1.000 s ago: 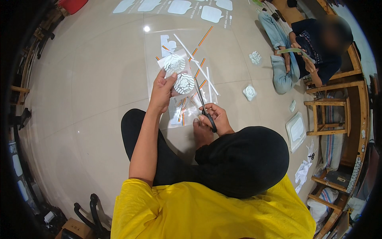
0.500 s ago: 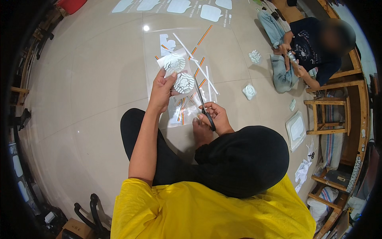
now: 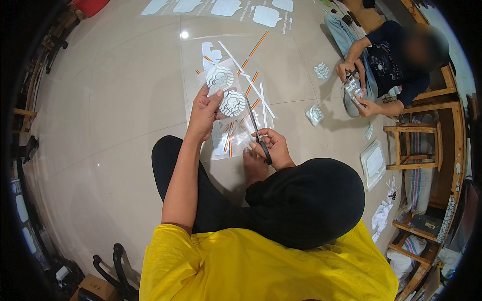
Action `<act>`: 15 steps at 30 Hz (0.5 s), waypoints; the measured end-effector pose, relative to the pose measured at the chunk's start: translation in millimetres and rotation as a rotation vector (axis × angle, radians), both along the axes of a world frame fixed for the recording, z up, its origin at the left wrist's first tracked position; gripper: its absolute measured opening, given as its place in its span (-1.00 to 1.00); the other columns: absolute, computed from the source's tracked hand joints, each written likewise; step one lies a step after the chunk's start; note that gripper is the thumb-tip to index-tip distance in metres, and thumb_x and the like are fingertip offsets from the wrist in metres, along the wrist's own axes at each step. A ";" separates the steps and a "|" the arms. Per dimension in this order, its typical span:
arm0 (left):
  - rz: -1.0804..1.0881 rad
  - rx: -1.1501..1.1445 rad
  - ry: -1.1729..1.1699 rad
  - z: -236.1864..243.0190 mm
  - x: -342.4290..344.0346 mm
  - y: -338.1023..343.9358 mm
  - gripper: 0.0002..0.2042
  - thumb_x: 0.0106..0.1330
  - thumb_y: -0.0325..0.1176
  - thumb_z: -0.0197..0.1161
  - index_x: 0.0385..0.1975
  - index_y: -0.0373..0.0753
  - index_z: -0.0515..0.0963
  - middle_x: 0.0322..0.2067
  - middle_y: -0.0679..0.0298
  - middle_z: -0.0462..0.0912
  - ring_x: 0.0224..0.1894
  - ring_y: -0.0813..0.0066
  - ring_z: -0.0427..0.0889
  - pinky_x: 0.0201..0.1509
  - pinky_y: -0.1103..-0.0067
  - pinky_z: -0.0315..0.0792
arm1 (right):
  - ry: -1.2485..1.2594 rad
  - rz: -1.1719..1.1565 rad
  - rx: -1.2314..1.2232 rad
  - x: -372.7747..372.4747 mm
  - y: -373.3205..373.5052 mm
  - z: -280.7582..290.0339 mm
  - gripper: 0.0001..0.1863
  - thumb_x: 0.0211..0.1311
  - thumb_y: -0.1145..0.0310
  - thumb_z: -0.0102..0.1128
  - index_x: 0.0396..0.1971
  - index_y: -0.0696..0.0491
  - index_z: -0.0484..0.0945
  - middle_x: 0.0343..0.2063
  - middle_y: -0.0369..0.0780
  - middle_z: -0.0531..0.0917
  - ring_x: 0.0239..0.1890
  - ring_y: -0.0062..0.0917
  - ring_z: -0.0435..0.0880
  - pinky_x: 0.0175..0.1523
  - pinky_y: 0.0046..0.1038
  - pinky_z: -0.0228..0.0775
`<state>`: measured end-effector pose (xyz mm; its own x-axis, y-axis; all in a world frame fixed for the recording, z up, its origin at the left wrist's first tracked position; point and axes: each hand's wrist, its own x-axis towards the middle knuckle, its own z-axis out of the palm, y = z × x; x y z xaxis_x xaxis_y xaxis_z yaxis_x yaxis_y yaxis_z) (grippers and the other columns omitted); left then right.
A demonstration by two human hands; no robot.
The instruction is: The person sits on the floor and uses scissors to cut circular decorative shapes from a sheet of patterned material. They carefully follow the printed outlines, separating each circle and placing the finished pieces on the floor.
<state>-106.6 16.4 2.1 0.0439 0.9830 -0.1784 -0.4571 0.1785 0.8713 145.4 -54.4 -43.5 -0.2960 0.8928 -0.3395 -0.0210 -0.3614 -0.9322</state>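
Note:
My left hand (image 3: 204, 116) pinches a clear sheet carrying two round silver-patterned stickers (image 3: 232, 104), one above the other. Closed around the dark handles of a pair of scissors (image 3: 253, 118) is my right hand (image 3: 273, 147). The blades point up and away, beside the right edge of the lower sticker; whether they touch the sheet I cannot tell. Beneath both hands a clear plastic sheet (image 3: 193, 52) lies on the floor, strewn with white strips (image 3: 261, 98) and rainbow-striped strips (image 3: 258, 43). A white cut-out piece (image 3: 209, 55) lies at its far part.
At the far right a seated person (image 3: 401, 65) holds scissors and a small sticker piece. Patterned sticker stacks (image 3: 315, 115) rest on the tiles between us. Speech-bubble sheets (image 3: 266, 16) lie at the far edge. A wooden stool (image 3: 414, 145) stands right; a black chair (image 3: 120, 271) is lower left.
The sheet in my left hand has tilted slightly; my right hand with the scissors has hardly moved. The other person's hands have lowered and now spread around the sticker piece.

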 end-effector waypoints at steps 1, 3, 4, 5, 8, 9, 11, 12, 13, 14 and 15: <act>0.001 0.000 -0.004 1.1 0.7 -0.2 -0.54 0.60 -0.28 0.19 0.44 -0.08 0.33 0.08 0.25 0.77 -0.15 0.61 0.83 -0.29 0.60 0.76 | -0.001 -0.005 0.001 -0.4 -0.3 -0.1 -0.60 0.26 0.43 0.56 0.02 0.17 0.59 -0.47 -0.32 0.70 -0.44 -0.77 0.65 -0.32 -0.67 0.46; 0.004 0.005 -0.012 1.3 1.4 -0.2 -0.54 0.60 -0.29 0.18 0.44 -0.08 0.33 0.09 0.24 0.77 -0.15 0.59 0.83 -0.30 0.59 0.76 | -0.006 -0.011 -0.005 -0.8 -0.5 0.0 -0.60 0.27 0.43 0.56 0.02 0.17 0.59 -0.49 -0.32 0.69 -0.48 -0.77 0.64 -0.35 -0.67 0.44; 0.004 0.010 -0.017 1.0 1.5 0.0 -0.54 0.60 -0.30 0.18 0.44 -0.08 0.32 0.09 0.22 0.77 -0.15 0.58 0.83 -0.29 0.58 0.77 | -0.009 -0.012 -0.013 -0.9 -0.5 0.6 -0.60 0.27 0.43 0.55 0.02 0.17 0.58 -0.50 -0.32 0.69 -0.49 -0.76 0.64 -0.37 -0.67 0.43; 0.005 0.015 -0.022 0.7 1.6 0.2 -0.54 0.61 -0.30 0.17 0.45 -0.09 0.32 0.09 0.21 0.77 -0.15 0.56 0.83 -0.29 0.58 0.77 | -0.013 -0.013 -0.020 -1.1 -0.4 1.4 -0.60 0.27 0.43 0.55 0.02 0.17 0.58 -0.51 -0.32 0.69 -0.51 -0.76 0.63 -0.39 -0.67 0.42; 0.002 0.038 -0.038 1.9 1.7 -0.7 -0.55 0.63 -0.33 0.14 0.44 -0.21 0.31 0.10 0.09 0.74 -0.07 0.42 0.83 -0.11 0.43 0.82 | -0.030 -0.025 -0.021 -5.6 -1.5 9.4 -0.67 0.32 0.49 0.46 0.01 0.18 0.57 -0.57 -0.38 0.64 -0.58 -0.79 0.57 -0.49 -0.68 0.29; -0.007 0.043 -0.036 2.0 2.1 -0.6 -0.55 0.63 -0.33 0.14 0.44 -0.22 0.31 0.10 0.09 0.75 -0.07 0.42 0.82 -0.10 0.43 0.81 | -0.027 -0.021 -0.028 -4.1 -1.2 9.8 -0.65 0.30 0.48 0.49 0.01 0.18 0.57 -0.56 -0.36 0.65 -0.57 -0.78 0.59 -0.47 -0.68 0.33; -0.025 0.055 -0.032 2.2 2.9 -0.2 -0.55 0.63 -0.34 0.14 0.43 -0.25 0.31 0.09 0.09 0.75 -0.07 0.42 0.82 -0.10 0.43 0.81 | -0.023 -0.013 -0.041 -0.1 -0.3 9.7 -0.60 0.26 0.44 0.56 0.02 0.18 0.57 -0.52 -0.32 0.68 -0.54 -0.75 0.62 -0.42 -0.67 0.41; -0.021 0.063 -0.019 0.5 2.0 -0.2 -0.55 0.62 -0.33 0.14 0.43 -0.26 0.30 0.08 0.08 0.75 -0.07 0.43 0.82 -0.09 0.43 0.80 | -0.013 -0.011 -0.029 -1.4 0.1 8.2 -0.59 0.26 0.45 0.56 0.02 0.18 0.57 -0.52 -0.32 0.68 -0.54 -0.75 0.62 -0.42 -0.67 0.41; -0.017 0.072 -0.007 -1.9 1.6 0.0 -0.55 0.62 -0.33 0.15 0.43 -0.28 0.30 0.08 0.08 0.76 -0.07 0.44 0.82 -0.09 0.44 0.80 | -0.004 -0.011 -0.016 -3.0 0.7 6.5 -0.59 0.26 0.45 0.56 0.02 0.18 0.56 -0.51 -0.32 0.68 -0.53 -0.76 0.62 -0.42 -0.67 0.42; -0.014 0.080 0.005 -3.9 0.6 -0.1 -0.54 0.62 -0.33 0.15 0.42 -0.30 0.30 0.07 0.08 0.76 -0.07 0.44 0.82 -0.09 0.45 0.80 | 0.006 -0.010 -0.004 -4.5 1.3 5.3 -0.58 0.26 0.46 0.56 0.03 0.18 0.56 -0.51 -0.32 0.68 -0.52 -0.76 0.62 -0.41 -0.67 0.42; -0.023 0.073 0.007 -3.4 1.1 0.1 -0.54 0.62 -0.33 0.16 0.42 -0.31 0.29 0.06 0.09 0.76 -0.07 0.45 0.82 -0.09 0.45 0.79 | 0.015 -0.015 -0.006 -3.9 1.6 5.0 -0.58 0.26 0.46 0.56 0.03 0.19 0.55 -0.50 -0.32 0.68 -0.51 -0.76 0.63 -0.41 -0.67 0.43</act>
